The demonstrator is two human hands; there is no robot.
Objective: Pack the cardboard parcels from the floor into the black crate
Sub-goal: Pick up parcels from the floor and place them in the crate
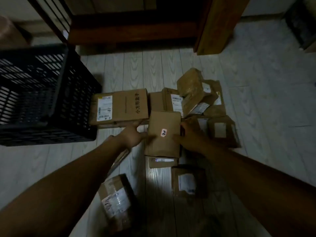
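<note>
Left hand (132, 136) and right hand (189, 138) grip the stickered parcel (164, 124) by its side edges. Black crate (42, 93) sits left, with a strip of floor (142, 69) between.

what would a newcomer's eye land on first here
First, the two bare hands at centre: the left hand and right hand grip a brown cardboard parcel with a small white sticker from either side. Next, the big black slatted plastic crate standing at the left. Then the jumble of brown cardboard parcels lying around the hands on the pale wood-grain floor.
</note>
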